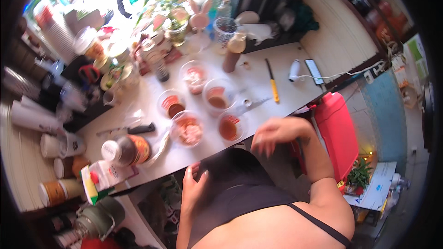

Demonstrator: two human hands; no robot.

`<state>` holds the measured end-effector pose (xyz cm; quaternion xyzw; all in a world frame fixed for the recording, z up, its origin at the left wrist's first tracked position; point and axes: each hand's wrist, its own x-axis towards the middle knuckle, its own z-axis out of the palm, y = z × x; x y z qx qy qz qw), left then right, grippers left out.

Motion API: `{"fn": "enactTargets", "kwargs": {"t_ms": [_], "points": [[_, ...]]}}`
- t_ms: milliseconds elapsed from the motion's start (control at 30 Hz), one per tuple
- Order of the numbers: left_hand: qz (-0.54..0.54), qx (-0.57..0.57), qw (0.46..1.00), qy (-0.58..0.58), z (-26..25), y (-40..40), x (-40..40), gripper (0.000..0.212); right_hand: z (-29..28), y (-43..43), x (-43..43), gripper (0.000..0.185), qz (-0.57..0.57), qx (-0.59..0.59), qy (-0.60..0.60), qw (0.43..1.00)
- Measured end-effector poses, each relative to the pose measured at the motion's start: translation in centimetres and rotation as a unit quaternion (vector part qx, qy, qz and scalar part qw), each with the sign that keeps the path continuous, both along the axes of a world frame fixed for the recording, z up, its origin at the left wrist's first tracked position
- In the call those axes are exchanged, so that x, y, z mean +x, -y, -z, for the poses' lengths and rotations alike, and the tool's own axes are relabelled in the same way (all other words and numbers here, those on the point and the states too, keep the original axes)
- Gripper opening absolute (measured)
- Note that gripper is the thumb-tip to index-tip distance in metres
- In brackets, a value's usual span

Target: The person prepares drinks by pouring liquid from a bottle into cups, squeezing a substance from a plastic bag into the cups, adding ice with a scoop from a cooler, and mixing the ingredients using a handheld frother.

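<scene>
My left hand (194, 183) is below the edge of the white table (166, 162), fingers loosely curled, nothing seen in it. My right hand (273, 133), blurred, hangs in the air at the table edge, right of a plastic cup with reddish-brown liquid (229, 128); it holds nothing. Left of that cup stands a cup with pinkish chunks (188, 129). Behind are a cup of dark liquid (175, 105), a larger cup of brown liquid (218, 97) and a cup with whitish-pink contents (194, 76). A squeeze bottle of brown sauce (234, 53) stands farther back.
A black-handled knife (140, 129), a large dark bottle (128, 149) and a carton (100, 180) are at the left. A yellow-handled knife (273, 88), a white handheld device (295, 70) and a phone (313, 71) lie at the right. A red chair (335, 135) stands beside the table.
</scene>
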<state>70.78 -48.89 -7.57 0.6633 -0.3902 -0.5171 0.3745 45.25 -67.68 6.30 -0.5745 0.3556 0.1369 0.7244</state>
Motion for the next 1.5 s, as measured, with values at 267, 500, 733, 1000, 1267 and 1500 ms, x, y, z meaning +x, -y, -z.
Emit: {"fn": "enactTargets", "kwargs": {"t_ms": [267,500,733,1000,1267,1500], "points": [[0.006,0.052,0.999,-0.006,2.7,2.4,-5.3,0.052,14.6,11.0,-26.3,0.044,0.188,-0.609,-0.469,0.611],[-0.182,0.079,0.979,0.046,0.3,6.0,-12.9,0.085,16.6,20.1,-27.1,0.054,-0.027,-0.761,-0.213,0.612],[-0.386,-0.154,0.882,0.223,4.4,10.3,-18.4,0.098,15.8,21.9,-27.5,0.055,-0.089,-0.741,-0.092,0.659],[-0.467,-0.229,0.840,0.153,6.3,13.9,-18.9,0.083,11.9,19.5,-22.8,0.064,0.313,-0.728,0.139,0.593],[-0.410,-0.219,0.876,0.129,6.2,13.9,-22.3,0.077,13.5,17.5,-21.4,0.056,0.276,-0.718,0.134,0.625],[-0.280,-0.241,0.929,0.033,4.0,17.3,-25.4,0.079,16.4,16.4,-22.4,0.057,0.158,-0.726,0.113,0.659]]}}
